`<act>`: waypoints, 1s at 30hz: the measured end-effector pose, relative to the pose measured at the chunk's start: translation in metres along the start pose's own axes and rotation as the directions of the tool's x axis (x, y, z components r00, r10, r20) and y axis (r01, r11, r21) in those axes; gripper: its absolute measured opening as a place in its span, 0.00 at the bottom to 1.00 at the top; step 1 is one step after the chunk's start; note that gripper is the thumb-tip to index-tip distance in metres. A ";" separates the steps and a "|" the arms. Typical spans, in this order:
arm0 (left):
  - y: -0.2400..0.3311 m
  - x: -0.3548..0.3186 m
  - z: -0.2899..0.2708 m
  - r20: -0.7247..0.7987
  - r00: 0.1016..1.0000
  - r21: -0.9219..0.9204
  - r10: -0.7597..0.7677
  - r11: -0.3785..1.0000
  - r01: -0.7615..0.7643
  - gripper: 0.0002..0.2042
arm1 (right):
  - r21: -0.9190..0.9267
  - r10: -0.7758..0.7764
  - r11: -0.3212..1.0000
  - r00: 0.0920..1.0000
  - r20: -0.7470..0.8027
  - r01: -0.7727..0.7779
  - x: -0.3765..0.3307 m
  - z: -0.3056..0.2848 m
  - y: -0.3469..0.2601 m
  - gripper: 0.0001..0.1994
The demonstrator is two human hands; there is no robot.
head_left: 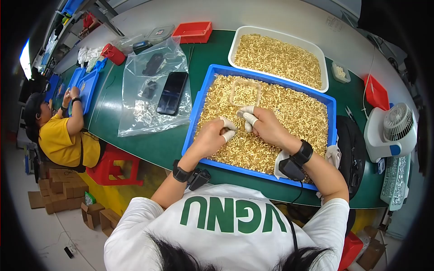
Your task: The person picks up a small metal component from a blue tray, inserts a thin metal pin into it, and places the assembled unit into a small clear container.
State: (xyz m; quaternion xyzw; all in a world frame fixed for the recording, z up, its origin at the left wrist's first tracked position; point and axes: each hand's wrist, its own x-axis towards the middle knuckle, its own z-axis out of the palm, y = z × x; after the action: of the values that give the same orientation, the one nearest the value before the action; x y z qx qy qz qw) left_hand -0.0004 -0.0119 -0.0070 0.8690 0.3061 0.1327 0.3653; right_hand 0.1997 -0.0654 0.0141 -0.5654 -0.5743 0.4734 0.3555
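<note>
Blue tray at frame centre, filled with small brass-coloured parts, heaped edge to edge. Left hand and right hand both over the tray's middle, close together, nearly touching. White finger cots on fingertips of both hands. Left fingers curled in, thumb and forefinger pinched together, likely on a single part but too small to tell. Right fingers also bent and pressed close, tips pointing toward the left hand; what they grip is hidden. Small clear container sits on the parts just above the hands, holding a thin layer of the same pieces.

Progress, as a judgement: early or mid sorting, since the blue tray looks nearly full and the clear container holds only a little. White tray of the same parts in upper centre, also full, so plenty left.

Outward: black phone on a clear plastic bag left of the tray, red bin at top, white fan at right edge, green table under all. Another person in a yellow shirt works at far left
</note>
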 end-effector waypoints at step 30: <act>-0.012 0.002 -0.011 -0.002 0.964 -0.965 -0.266 0.254 0.068 0.09 | -0.100 -0.132 0.986 0.991 0.017 0.133 -0.014 0.020 -0.010 0.11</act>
State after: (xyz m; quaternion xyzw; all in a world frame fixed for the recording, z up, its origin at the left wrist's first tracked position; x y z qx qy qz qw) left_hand -0.0086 0.0017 -0.0081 0.4211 0.2835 0.3215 0.7993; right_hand 0.1793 -0.0811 0.0196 -0.5408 -0.6355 0.4221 0.3542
